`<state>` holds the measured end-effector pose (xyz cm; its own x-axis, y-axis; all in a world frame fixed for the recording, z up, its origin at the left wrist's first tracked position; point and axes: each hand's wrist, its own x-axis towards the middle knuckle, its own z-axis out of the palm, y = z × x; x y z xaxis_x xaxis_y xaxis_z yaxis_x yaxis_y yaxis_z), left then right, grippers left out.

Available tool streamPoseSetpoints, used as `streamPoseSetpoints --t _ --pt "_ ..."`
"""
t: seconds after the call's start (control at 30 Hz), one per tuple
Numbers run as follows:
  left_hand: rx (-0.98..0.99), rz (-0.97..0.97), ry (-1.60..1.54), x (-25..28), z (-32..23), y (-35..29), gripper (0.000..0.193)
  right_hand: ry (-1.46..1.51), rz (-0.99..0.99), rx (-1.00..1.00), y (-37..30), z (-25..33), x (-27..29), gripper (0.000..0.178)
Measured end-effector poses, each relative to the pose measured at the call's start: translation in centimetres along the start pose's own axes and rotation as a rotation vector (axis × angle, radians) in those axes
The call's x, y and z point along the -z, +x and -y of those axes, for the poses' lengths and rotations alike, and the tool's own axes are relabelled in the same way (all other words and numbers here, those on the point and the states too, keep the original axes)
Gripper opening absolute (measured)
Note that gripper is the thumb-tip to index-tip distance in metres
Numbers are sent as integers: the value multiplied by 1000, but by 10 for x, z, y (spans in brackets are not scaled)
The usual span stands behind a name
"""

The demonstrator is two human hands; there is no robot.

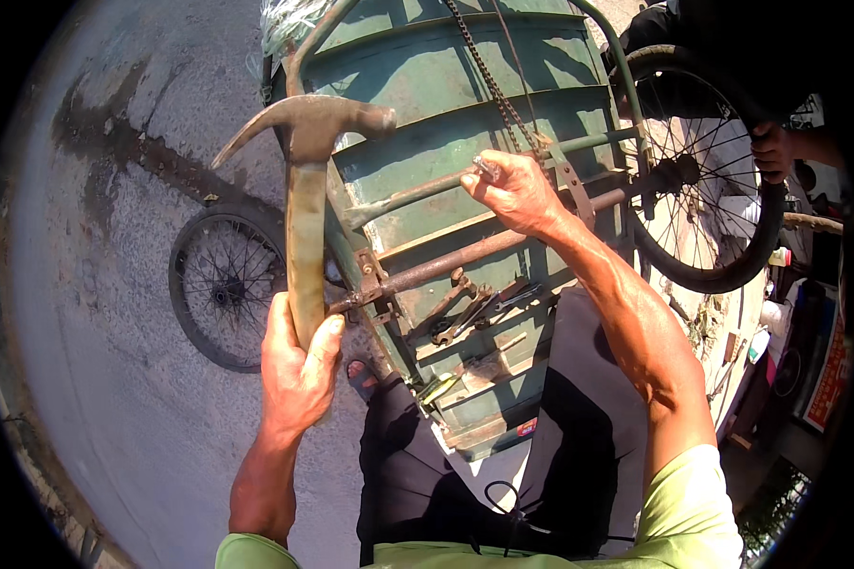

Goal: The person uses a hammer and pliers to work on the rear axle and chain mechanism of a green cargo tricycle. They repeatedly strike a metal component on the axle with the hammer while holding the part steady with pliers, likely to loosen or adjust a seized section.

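My left hand (pixel 299 365) is wrapped round the lower handle of a claw hammer (pixel 306 223), held upright with its rusty head at the top. My right hand (pixel 522 194) is closed on a short metal piece (pixel 487 169) whose end shows between thumb and fingers; its kind I cannot make out. Behind both hands lies a green metal cart body (pixel 370 71) with ribs across it. A rusty axle (pixel 465 254) runs across it, below my right hand. A chain (pixel 479 71) hangs down toward that hand from the top.
Wrenches (pixel 470 318) lie on the green body below the axle. A spoked wheel (pixel 773 218) is at the axle's right end, with another person's hand (pixel 771 152) on its tyre. A second wheel (pixel 185 294) is on the left. Assorted goods (pixel 778 318) crowd the right edge.
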<state>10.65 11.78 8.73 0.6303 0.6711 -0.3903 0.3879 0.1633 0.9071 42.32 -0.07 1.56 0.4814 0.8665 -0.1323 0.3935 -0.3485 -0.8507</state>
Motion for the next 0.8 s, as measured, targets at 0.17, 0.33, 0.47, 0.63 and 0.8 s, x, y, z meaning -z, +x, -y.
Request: streamPoseSetpoints --t 0.17,0.33,0.47,0.63,0.8 --pt "173 0 -166 9 15 -22 36 116 -160 -79 8 10 13 29" --pt "289 20 -208 9 48 -47 37 22 -129 -28 16 1 16 28" --pt "333 -8 -244 2 56 -53 36 15 -109 -12 19 -11 12 26" --pt "343 -26 -213 0 62 -56 35 67 -63 -67 17 -14 7 31" --pt "319 6 -164 -4 64 -57 37 -11 -74 -24 26 -21 2 36"
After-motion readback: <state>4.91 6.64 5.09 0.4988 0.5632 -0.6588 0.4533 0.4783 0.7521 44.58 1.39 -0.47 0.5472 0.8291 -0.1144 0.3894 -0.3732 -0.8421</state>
